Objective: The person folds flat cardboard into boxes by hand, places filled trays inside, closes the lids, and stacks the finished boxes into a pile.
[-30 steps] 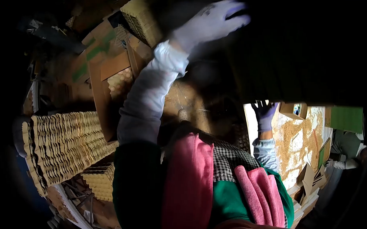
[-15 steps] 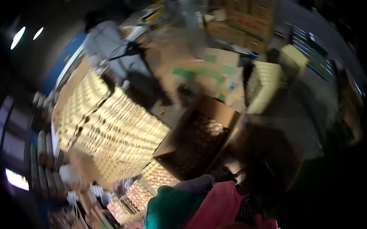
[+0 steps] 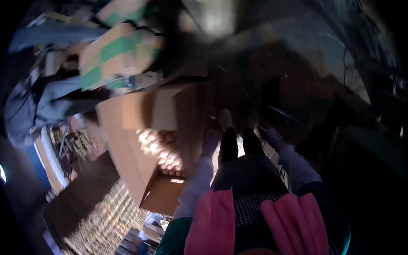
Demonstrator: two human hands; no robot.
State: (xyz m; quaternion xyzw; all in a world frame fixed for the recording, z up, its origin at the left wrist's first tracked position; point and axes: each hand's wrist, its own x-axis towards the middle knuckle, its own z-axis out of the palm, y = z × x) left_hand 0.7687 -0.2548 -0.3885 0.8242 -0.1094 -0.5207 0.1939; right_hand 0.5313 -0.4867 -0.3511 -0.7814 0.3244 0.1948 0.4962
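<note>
Many glossy, round eggs lie in a cardboard box near the left hand; its grip and that of the right hand I cannot tell

Dark and blurred, the floor is carrying the person's two feet, which are resting side by side. To the person's left, an open carton is standing with round brown eggs showing inside; what is directly bearing it is staying hidden. Beside the carton, a broad mass of pale egg trays is sitting close by, its underside and support also hiding from view.
</note>
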